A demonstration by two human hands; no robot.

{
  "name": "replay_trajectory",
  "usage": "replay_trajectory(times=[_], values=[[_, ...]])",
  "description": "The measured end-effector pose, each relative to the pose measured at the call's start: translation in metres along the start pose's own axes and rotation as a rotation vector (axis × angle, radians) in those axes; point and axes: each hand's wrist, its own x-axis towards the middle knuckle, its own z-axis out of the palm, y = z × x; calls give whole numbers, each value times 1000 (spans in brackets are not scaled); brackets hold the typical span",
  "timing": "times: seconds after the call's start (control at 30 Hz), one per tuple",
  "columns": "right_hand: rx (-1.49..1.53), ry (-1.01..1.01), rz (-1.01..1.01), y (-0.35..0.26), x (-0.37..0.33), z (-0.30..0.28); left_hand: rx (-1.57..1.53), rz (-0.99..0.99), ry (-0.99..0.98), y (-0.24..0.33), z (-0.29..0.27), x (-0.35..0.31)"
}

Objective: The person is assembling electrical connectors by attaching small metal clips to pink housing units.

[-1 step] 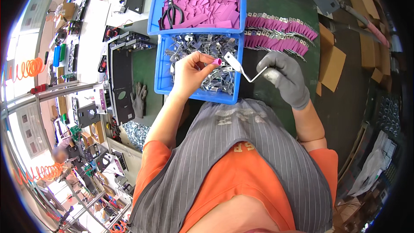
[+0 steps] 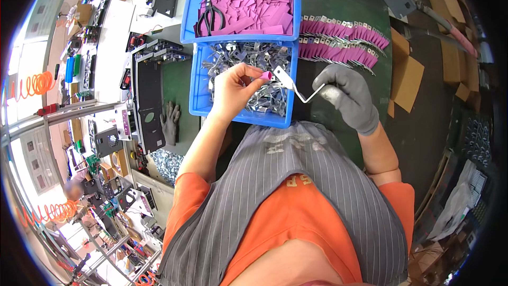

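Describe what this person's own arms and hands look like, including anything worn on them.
The left hand is bare. The right hand wears a grey glove with a whitish patch toward the fingertips. Both forearms are uncovered below short, plain orange sleeves.

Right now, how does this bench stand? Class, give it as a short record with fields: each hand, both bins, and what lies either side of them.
Left hand: bare, holding a pink tube
Right hand: gloved in grey, holding a bent bracket
Upper bin: pink pieces, scissors
Lower bin: metal parts
Right of bins: two rows of pink-and-metal pieces
Left of bins: dark glove
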Motion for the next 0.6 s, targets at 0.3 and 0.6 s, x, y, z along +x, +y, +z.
replay_trajectory(times=[0.3, 0.6], values=[[152, -126, 146, 13, 1, -2, 349, 321, -244, 16, 0, -2], [593, -292, 358, 45, 0, -10, 285, 327, -373, 10, -1, -4]])
